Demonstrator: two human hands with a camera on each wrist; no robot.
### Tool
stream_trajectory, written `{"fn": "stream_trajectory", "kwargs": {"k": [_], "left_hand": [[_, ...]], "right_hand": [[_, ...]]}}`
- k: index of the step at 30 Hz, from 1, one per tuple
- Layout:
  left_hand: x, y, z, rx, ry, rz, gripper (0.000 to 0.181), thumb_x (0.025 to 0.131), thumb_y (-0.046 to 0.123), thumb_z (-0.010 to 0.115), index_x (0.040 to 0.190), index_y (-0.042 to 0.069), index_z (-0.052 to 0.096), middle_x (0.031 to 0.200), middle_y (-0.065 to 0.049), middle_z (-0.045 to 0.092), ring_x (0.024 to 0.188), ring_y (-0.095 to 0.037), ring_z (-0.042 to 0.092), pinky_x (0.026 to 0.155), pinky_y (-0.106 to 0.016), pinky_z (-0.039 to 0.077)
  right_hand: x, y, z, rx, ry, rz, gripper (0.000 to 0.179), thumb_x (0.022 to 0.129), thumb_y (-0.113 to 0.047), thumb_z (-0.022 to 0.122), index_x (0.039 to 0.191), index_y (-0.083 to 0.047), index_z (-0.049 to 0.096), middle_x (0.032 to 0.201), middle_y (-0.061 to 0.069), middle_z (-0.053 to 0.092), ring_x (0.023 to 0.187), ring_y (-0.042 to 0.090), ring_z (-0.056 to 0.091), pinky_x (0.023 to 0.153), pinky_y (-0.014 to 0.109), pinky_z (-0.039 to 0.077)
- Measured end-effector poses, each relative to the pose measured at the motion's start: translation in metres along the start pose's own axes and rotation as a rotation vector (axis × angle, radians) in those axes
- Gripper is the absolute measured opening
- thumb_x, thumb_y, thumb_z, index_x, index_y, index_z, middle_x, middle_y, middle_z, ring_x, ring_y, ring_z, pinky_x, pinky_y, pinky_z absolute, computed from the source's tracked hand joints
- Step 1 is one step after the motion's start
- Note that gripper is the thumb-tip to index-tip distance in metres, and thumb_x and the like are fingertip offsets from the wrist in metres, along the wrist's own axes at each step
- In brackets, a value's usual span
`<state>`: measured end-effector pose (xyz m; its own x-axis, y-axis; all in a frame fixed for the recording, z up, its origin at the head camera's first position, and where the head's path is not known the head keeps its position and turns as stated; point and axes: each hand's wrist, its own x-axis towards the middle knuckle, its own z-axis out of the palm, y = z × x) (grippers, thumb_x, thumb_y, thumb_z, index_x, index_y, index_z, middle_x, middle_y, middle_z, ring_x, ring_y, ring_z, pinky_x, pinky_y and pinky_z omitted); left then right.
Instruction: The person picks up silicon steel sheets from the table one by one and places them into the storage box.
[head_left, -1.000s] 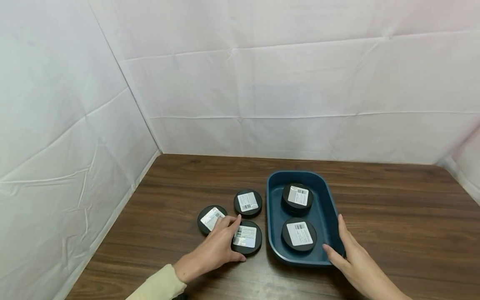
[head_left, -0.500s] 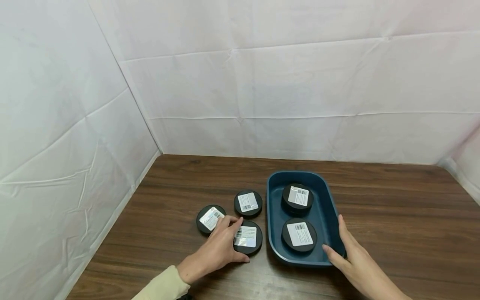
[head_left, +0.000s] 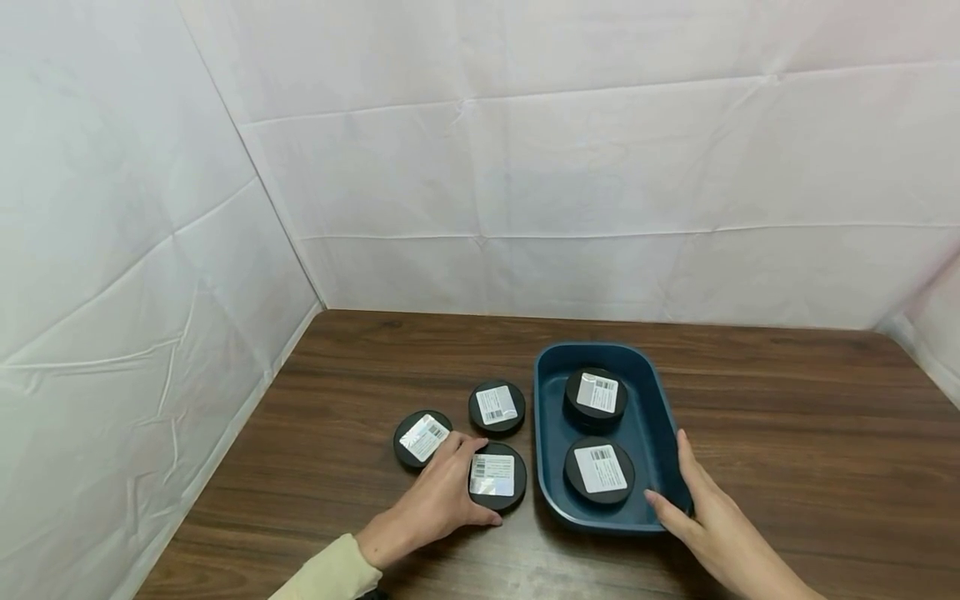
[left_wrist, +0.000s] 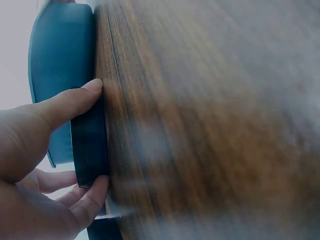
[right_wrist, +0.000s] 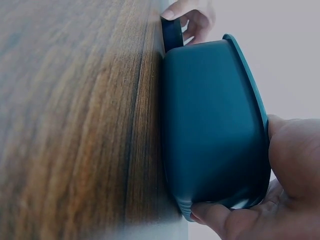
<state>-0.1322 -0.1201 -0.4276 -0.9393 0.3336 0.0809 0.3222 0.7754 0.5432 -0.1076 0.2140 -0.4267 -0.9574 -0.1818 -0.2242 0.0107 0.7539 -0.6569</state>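
Observation:
My left hand [head_left: 446, 492] grips a flat round black container [head_left: 506, 482] with a white barcode label, thumb and fingers on opposite sides. In the left wrist view this black container [left_wrist: 90, 145] shows edge-on, low against the table. Two similar containers lie close by, a left one [head_left: 412, 433] near my fingertips and a back one [head_left: 487, 417]. To the right stands a deep blue tray [head_left: 551, 475]. Its right front corner is held by my right hand [head_left: 708, 521], thumb over the rim and fingers along the outer wall. Inside are a back black container [head_left: 596, 396] and a front one [head_left: 600, 471].
A brown wood-grain table [head_left: 810, 417] carries everything. White cloth walls rise behind it [head_left: 585, 167] and at the left [head_left: 127, 292]. The tray's left wall stands just right of the loose containers.
My left hand has shifted slightly right along with the container it grips. The left loose container has barely moved. My right hand and the tray look unchanged.

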Motion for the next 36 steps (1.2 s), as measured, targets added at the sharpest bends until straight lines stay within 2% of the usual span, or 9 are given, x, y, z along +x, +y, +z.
{"fn": "stream_trajectory", "kwargs": {"k": [12, 18, 27, 36], "left_hand": [[-0.0020, -0.0010, 0.0046, -0.017, 0.026, -0.002, 0.089, 0.058, 0.023, 0.098, 0.131, -0.004, 0.055, 0.127, -0.015, 0.059, 0.119, -0.028, 0.058, 0.103, -0.043, 0.052], [-0.0023, -0.0015, 0.0049, -0.031, 0.019, -0.006, 0.088, 0.059, 0.023, 0.097, 0.132, -0.004, 0.055, 0.123, -0.015, 0.063, 0.118, -0.030, 0.058, 0.101, -0.046, 0.052], [-0.0047, -0.0050, 0.0032, -0.060, 0.064, 0.024, 0.087, 0.058, 0.024, 0.097, 0.130, -0.004, 0.056, 0.120, -0.013, 0.064, 0.114, -0.026, 0.060, 0.102, -0.045, 0.050], [-0.0059, -0.0013, -0.0041, -0.059, 0.113, 0.019, 0.086, 0.058, 0.023, 0.098, 0.130, -0.003, 0.057, 0.121, -0.014, 0.064, 0.114, -0.026, 0.060, 0.100, -0.046, 0.052]], "right_hand": [[-0.0010, 0.0013, 0.0007, 0.009, 0.003, -0.007, 0.103, 0.101, -0.051, 0.054, 0.157, -0.003, -0.018, 0.161, 0.038, 0.002, 0.145, 0.060, 0.016, 0.111, 0.075, 0.027], [-0.0016, 0.0013, 0.0005, 0.012, -0.005, 0.002, 0.104, 0.101, -0.052, 0.053, 0.157, -0.004, -0.019, 0.161, 0.038, 0.001, 0.145, 0.060, 0.015, 0.111, 0.074, 0.027], [-0.0015, 0.0007, 0.0008, 0.003, 0.002, -0.003, 0.104, 0.101, -0.052, 0.053, 0.157, -0.003, -0.019, 0.161, 0.038, 0.002, 0.145, 0.060, 0.016, 0.111, 0.074, 0.028], [-0.0015, 0.0005, 0.0009, 0.006, 0.023, -0.030, 0.103, 0.101, -0.050, 0.054, 0.157, -0.004, -0.019, 0.162, 0.037, 0.002, 0.145, 0.060, 0.017, 0.110, 0.076, 0.027]]}}
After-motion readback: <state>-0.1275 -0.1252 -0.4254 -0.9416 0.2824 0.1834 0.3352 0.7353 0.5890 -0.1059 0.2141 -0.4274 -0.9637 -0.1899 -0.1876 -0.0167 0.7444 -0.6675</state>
